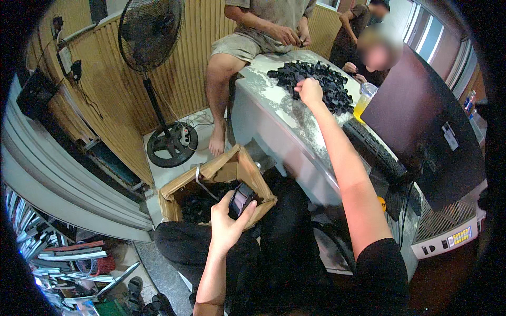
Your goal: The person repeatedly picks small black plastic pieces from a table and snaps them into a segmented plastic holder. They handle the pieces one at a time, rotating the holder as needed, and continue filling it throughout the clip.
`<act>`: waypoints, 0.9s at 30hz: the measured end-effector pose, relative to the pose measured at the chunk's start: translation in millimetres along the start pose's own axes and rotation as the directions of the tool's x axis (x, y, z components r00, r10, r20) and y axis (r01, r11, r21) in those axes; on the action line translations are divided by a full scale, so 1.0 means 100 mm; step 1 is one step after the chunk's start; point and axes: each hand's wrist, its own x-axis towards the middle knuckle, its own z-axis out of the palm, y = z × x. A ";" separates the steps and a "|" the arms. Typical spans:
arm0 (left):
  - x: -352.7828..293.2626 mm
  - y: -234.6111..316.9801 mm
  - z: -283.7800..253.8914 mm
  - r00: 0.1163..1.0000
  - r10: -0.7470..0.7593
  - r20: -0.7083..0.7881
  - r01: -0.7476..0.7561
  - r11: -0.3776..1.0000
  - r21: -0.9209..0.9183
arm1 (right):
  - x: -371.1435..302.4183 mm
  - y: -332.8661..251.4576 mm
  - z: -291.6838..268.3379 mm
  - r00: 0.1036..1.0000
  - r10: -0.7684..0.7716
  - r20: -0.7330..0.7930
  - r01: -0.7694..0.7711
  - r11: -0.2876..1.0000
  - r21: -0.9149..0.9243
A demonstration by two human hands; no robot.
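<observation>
Black pieces [337,87] are heaped on the far part of the dusty white table [289,115], and over their near left side the right hand [311,90] is held, its arm stretched far forward and nearly straight. Its fingers are curled in and brought close together; whether a piece is pinched between them cannot be told. By the left hand [227,224], a black block with a greyish face [242,200] is gripped between thumb and fingers, the forearm raised from the near edge and the block tilted over the near right part of an open cardboard box [265,192]. More dark bits [197,205] are contained in the box, left of the block. To the right of the heap, a cup of yellow drink [362,104] is placed, with a keyboard [375,147] set nearer.
</observation>
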 end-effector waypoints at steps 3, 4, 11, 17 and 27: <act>0.02 -0.03 -0.01 1.000 0.000 -0.007 0.000 1.000 0.004 | -0.04 -0.02 0.05 0.998 -0.048 -0.028 0.046 0.996 -0.078; 0.02 -0.04 -0.02 1.000 0.004 -0.006 -0.003 1.000 0.012 | -0.04 -0.04 0.03 0.999 -0.053 -0.005 0.052 0.994 -0.098; 0.05 -0.08 -0.01 0.999 -0.054 0.006 0.054 0.999 0.003 | -0.09 -0.03 -0.18 0.942 -0.088 0.324 0.040 0.988 0.151; 0.03 -0.04 -0.03 1.000 -0.015 0.024 0.015 1.000 -0.003 | -0.24 0.05 -0.26 0.959 -0.024 0.283 -0.045 0.971 0.234; 0.03 -0.03 -0.02 1.000 -0.010 0.023 0.010 1.000 0.013 | -0.28 0.17 -0.16 0.950 0.035 0.312 -0.222 0.777 0.589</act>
